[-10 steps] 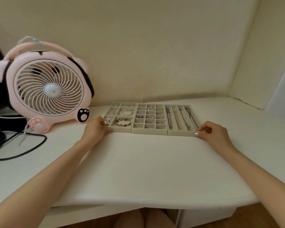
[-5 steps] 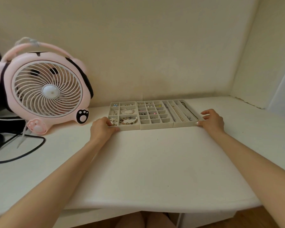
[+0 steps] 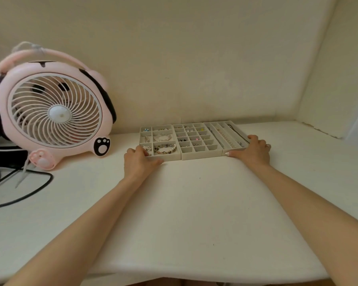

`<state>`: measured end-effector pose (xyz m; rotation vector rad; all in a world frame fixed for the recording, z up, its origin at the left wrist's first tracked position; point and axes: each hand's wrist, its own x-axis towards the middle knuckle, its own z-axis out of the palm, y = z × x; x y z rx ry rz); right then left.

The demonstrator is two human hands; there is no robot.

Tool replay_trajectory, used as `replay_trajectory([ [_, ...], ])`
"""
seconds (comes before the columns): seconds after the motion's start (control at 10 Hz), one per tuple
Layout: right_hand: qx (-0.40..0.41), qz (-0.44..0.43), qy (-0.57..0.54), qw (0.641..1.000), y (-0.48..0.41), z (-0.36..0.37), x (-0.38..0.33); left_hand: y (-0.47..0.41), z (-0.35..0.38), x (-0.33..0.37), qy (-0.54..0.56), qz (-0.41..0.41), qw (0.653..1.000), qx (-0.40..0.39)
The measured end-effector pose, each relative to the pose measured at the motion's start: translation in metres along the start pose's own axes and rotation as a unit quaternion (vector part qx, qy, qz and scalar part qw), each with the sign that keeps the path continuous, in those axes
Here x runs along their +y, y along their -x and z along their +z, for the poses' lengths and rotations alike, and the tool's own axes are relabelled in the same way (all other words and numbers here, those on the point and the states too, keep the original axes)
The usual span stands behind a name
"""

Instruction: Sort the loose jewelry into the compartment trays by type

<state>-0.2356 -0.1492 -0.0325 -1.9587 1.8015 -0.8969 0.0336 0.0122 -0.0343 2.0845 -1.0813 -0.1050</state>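
Note:
Three grey compartment trays stand side by side far back on the white table. The left tray point(image 3: 167, 157) holds bracelets and small pieces. The middle tray point(image 3: 201, 155) has many small cells with earrings. The right tray point(image 3: 234, 150) has long slots with chains and a pearl strand. My left hand point(image 3: 140, 162) grips the left tray's near left corner, thumb along its front edge. My right hand point(image 3: 253, 150) grips the right tray's near right corner, fingers curled over the side wall, a ring on one finger.
A pink cartoon desk fan point(image 3: 50, 110) stands at the left, close to the trays. Black and white cables point(image 3: 29, 190) lie in front of it. Walls close the back and right. The table's front edge point(image 3: 194, 273) runs near me.
Both hands have pushed the three trays together away from me, toward the back wall. The trays now sit farther back and slightly to the right.

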Motion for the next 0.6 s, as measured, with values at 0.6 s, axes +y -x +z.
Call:
replay_trajectory([
  [0.6, 0.002, -0.015, -0.013, 1.0, 0.02, -0.002, -0.007, 0.016, -0.007, 0.002, 0.009, 0.032, 0.999, -0.035],
])
